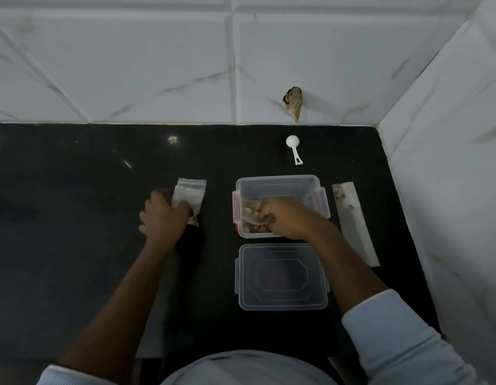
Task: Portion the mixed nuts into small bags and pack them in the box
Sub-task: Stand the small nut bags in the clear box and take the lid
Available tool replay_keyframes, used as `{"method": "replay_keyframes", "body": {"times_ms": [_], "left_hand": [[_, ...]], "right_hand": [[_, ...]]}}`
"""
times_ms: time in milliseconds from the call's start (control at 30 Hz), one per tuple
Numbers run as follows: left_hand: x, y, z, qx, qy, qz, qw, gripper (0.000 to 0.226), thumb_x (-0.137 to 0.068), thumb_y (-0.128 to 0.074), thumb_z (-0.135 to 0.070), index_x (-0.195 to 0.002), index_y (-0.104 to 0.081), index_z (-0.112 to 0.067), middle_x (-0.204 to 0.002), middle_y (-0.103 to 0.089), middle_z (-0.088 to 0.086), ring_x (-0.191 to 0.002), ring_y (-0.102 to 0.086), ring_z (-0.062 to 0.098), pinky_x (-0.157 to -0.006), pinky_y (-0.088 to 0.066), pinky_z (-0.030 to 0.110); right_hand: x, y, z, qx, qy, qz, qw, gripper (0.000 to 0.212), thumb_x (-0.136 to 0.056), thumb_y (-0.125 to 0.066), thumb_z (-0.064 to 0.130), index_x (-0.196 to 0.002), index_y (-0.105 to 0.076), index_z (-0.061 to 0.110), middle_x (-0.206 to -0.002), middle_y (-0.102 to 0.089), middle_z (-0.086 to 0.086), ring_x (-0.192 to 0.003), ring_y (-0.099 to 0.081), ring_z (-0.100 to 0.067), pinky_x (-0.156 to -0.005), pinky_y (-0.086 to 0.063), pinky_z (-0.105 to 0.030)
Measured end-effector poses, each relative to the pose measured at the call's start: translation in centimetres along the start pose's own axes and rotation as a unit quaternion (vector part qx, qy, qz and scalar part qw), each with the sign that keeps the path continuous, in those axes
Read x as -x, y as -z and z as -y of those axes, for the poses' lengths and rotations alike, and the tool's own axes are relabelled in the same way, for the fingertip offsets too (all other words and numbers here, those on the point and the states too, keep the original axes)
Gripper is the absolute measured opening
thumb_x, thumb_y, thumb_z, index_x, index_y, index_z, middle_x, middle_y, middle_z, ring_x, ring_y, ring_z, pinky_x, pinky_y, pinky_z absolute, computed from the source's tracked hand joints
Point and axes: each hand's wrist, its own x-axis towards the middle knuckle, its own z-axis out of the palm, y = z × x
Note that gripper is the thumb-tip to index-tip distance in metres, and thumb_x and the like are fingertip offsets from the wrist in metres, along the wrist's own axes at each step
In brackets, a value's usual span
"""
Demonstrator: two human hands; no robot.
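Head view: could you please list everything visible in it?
box: one, clear with red clasps, counter centre
nut bags: count unclear, clear, inside box
small bag: one, clear, left of box
lid: one, clear, nearer than box
scoop: one, white, behind box
long bag: one, whitish, right of box
brown patch: one, on wall above scoop
counter: one, black
wall tiles: several, white, behind and right
left hand: one, grips small bag
right hand: one, in box on nut bags
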Motion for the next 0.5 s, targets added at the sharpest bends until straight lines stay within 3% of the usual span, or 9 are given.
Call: {"method": "replay_keyframes", "body": {"times_ms": [133, 233, 400, 500], "left_hand": [[-1.0, -0.3, 1.5, 0.031, 0.006, 0.037, 0.999, 0.067, -0.086, -0.075, -0.032, -0.143, -0.038, -0.028, -0.120, -0.061, -0.001, -0.122, -0.056, 0.028, -0.113, -0.035, 0.058], [-1.3, -0.3, 1.9, 0.045, 0.001, 0.037, 0.998, 0.068, -0.086, -0.078, -0.033, -0.141, -0.038, -0.030, -0.102, -0.058, -0.011, -0.107, -0.065, 0.022, -0.104, -0.048, 0.057], [-1.4, 0.0, 1.9, 0.059, -0.017, 0.044, 0.997, 0.050, -0.089, -0.078, -0.030, -0.132, -0.055, -0.023, -0.114, -0.064, -0.003, -0.098, -0.068, 0.014, -0.087, -0.060, 0.039], [-1.8, 0.0, 2.4, 0.019, -0.035, 0.009, 0.999, 0.040, -0.085, -0.081, -0.037, -0.117, -0.063, -0.024, -0.124, -0.057, 0.002, -0.114, -0.060, 0.022, -0.097, -0.056, 0.046]], "right_hand": [[-0.4, 0.1, 0.4, -0.052, 0.017, -0.060, 0.997, 0.022, -0.098, -0.064, 0.019, -0.117, -0.075, 0.015, -0.121, -0.071, 0.000, -0.107, -0.064, -0.014, -0.097, -0.049, -0.032], [-0.6, 0.0, 0.7, -0.002, 0.023, -0.002, 1.000, 0.021, -0.101, -0.061, 0.019, -0.116, -0.076, 0.015, -0.120, -0.071, -0.001, -0.101, -0.062, -0.011, -0.084, -0.040, -0.023], [-1.2, 0.0, 0.6, 0.014, 0.031, 0.012, 0.999, 0.022, -0.101, -0.061, 0.017, -0.115, -0.076, 0.010, -0.120, -0.071, -0.005, -0.106, -0.064, -0.018, -0.091, -0.043, -0.028], [-1.0, 0.1, 0.6, 0.006, 0.030, 0.027, 0.999, 0.023, -0.101, -0.059, 0.018, -0.119, -0.074, 0.012, -0.122, -0.069, -0.004, -0.104, -0.064, -0.018, -0.090, -0.044, -0.029]]}}
